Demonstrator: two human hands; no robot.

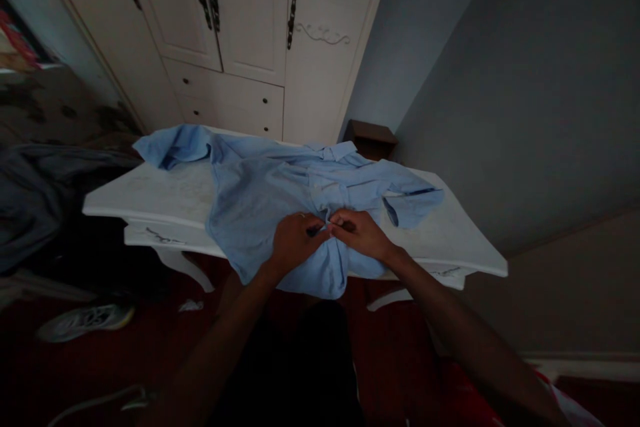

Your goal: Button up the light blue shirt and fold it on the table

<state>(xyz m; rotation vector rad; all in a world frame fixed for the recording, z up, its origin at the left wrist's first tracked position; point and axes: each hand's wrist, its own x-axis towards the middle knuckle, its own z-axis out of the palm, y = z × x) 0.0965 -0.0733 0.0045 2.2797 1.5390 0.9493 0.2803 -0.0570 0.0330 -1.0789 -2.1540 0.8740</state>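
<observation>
A light blue shirt (260, 193) is spread over a white table (165, 190), its lower hem hanging past the front edge. One sleeve reaches to the far left of the table, the other lies to the right. My left hand (298, 237) pinches the shirt's front opening between thumb and fingers. Close against it, my right hand (361, 232) pinches the same strip of cloth from the right side. The fingertips of both hands nearly meet, and whatever small part of the shirt lies between them, such as a button, is too dark to make out.
Behind the table stands a white wardrobe (240, 27) with dark handles and drawers. A brown box (371, 133) sits at the back right by the wall. Dark clothing (45, 193) is heaped at left, above a shoe (87, 321) on the red floor (395, 353).
</observation>
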